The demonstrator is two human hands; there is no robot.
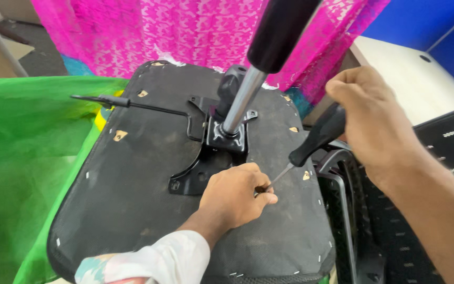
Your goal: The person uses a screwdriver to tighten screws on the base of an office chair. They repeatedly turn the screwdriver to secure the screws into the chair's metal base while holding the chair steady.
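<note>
Upturned black fabric-covered office chair seat [148, 173] fills centre, black metal tilt plate w/ chrome gas cylinder [240, 100] at 12 o'clock. Right hand [374, 118] clamped on black-handled screwdriver [316, 138], tip at left hand [237, 197], fingers pinched together at seat's 4 o'clock. Plate looks mounted; fastening seemingly unfinished.

- A pink lace cloth [185, 31] is hanging across the back.
- A green cloth [22, 158] is lying spread out on the left.
- A blue wall [437, 26] is rising behind a pale table [421, 84] at the right.
- Daylight is falling evenly.
</note>
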